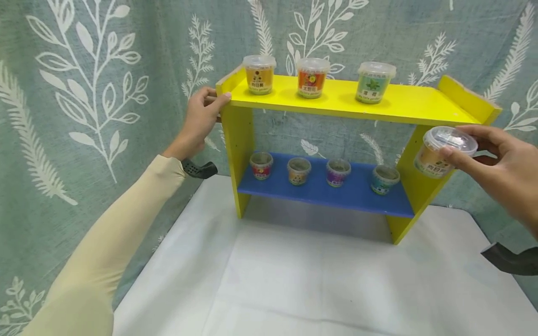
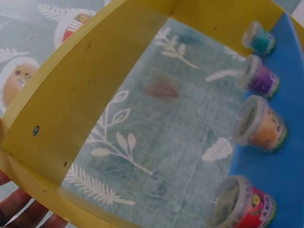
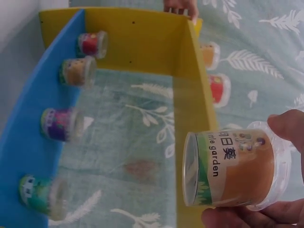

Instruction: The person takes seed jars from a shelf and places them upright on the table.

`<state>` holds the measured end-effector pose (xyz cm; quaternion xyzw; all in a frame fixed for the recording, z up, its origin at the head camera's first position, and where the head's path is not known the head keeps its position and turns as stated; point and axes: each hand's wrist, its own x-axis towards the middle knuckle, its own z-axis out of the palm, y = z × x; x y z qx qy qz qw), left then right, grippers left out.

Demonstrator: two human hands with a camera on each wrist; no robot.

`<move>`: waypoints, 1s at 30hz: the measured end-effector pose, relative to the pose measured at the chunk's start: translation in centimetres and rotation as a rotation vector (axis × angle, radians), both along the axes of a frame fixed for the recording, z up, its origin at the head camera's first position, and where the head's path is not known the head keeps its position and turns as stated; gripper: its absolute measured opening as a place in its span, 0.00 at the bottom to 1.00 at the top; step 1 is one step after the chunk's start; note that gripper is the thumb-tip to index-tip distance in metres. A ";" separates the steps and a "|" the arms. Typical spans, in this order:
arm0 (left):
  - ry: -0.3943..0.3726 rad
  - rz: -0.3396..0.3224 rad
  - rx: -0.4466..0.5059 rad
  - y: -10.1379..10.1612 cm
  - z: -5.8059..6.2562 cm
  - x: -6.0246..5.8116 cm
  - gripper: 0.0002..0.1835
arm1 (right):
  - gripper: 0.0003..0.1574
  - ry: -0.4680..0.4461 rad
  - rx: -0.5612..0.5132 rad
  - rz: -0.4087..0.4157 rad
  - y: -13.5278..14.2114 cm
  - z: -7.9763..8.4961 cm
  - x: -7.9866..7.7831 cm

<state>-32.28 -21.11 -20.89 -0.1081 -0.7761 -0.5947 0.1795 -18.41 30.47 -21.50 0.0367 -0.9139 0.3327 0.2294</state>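
Observation:
My right hand pinches a clear-lidded plastic cup with an orange label, thumb on one side and fingers on the other. The cup is tilted and overlaps the right end of the yellow shelf unit in the head view. In the right wrist view its label reads "little garden". At the far end, my left hand grips the unit's top left corner. On the top board stand three similar lidded cups: an orange one, a red one and a green one.
A blue lower board carries a red cup, an orange cup, a purple cup and a teal cup. The unit stands on a white-covered table, with a green leaf-print curtain behind.

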 end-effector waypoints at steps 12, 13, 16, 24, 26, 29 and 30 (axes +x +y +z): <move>-0.009 0.007 0.010 0.0 0.1 0.0 0.20 | 0.38 0.025 0.007 0.086 0.8 -3.3 0.7; -0.011 0.007 0.012 -0.1 0.1 0.0 0.20 | 0.38 0.020 0.009 0.093 0.8 -3.6 0.7; -0.019 0.004 0.016 -0.2 0.0 0.1 0.20 | 0.38 0.000 0.015 0.118 0.8 -4.5 0.7; -0.024 0.003 0.005 -0.2 -0.1 0.2 0.21 | 0.38 -0.034 0.031 0.166 1.2 -6.4 0.8; -0.025 0.004 0.001 -0.2 -0.1 0.2 0.22 | 0.38 -0.043 0.036 0.170 1.3 -6.9 0.9; -0.027 0.004 0.002 -0.1 -0.1 0.1 0.22 | 0.38 -0.050 0.044 0.174 1.5 -7.6 0.9; -0.028 0.004 0.003 0.0 -0.1 0.1 0.22 | 0.38 -0.055 0.046 0.172 1.5 -7.9 1.0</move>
